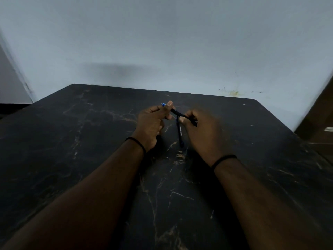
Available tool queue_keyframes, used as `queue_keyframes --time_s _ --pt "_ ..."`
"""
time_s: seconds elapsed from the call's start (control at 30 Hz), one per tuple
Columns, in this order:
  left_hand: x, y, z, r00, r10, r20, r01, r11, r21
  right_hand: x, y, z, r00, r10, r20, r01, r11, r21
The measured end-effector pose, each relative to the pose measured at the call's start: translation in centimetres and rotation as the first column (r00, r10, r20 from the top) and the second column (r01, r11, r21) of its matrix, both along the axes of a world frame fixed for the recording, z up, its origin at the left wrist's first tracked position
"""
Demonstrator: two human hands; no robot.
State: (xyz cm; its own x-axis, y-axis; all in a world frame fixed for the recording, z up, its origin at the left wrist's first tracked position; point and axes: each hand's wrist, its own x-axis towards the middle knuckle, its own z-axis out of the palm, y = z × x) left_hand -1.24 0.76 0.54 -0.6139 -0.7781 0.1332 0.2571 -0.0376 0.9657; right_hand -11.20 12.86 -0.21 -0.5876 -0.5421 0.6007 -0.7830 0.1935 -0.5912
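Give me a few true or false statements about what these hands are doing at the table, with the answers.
1. The left hand and the right hand hold one dark pen between them. True.
2. The blue tip of that pen sticks out past the left hand. True.
3. The table is plain white. False: it is dark with pale marble-like veins.
4. Only the left wrist wears a black band. False: the left band and the right band both show.
5. A second pen with white lettering shows between the hands. True.
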Motion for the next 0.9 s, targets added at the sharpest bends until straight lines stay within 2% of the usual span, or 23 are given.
queue_keyframes --time_s 0.1,0.2,0.3,0.43,0.73,0.9 --pt "-0.1 -0.1 0.0 1.000 0.001 0.011 0.000 1.000 -0.012 0.3 0.0 0.4 1.000 0.006 -0.027 -0.005 0.999 0.032" --pt "-0.1 0.1 -0.1 1.000 -0.001 0.012 0.001 1.000 -0.012 0.3 0.0 0.3 0.996 0.040 0.086 -0.037 0.999 -0.039" --pt "-0.1 0.0 0.0 1.000 0.003 0.019 -0.003 1.000 -0.010 0.1 -0.1 -0.1 0.998 -0.020 0.054 0.023 0.999 -0.038" --pt "-0.1 0.0 0.0 1.000 0.012 0.015 -0.012 1.000 -0.019 -0.2 -0.4 -0.3 0.997 -0.013 0.072 0.017 0.999 -0.046" --pt "0.5 0.3 0.5 0.998 -0.058 -0.021 0.057 0.998 -0.041 -0.1 -0.1 -0.4 0.998 0.038 -0.049 -0.036 0.999 0.027" --pt "0.8 0.2 0.7 0.999 -0.046 -0.019 0.044 0.997 -0.067 -0.1 -0.6 -0.8 0.969 0.165 0.181 -0.168 0.986 0.005"
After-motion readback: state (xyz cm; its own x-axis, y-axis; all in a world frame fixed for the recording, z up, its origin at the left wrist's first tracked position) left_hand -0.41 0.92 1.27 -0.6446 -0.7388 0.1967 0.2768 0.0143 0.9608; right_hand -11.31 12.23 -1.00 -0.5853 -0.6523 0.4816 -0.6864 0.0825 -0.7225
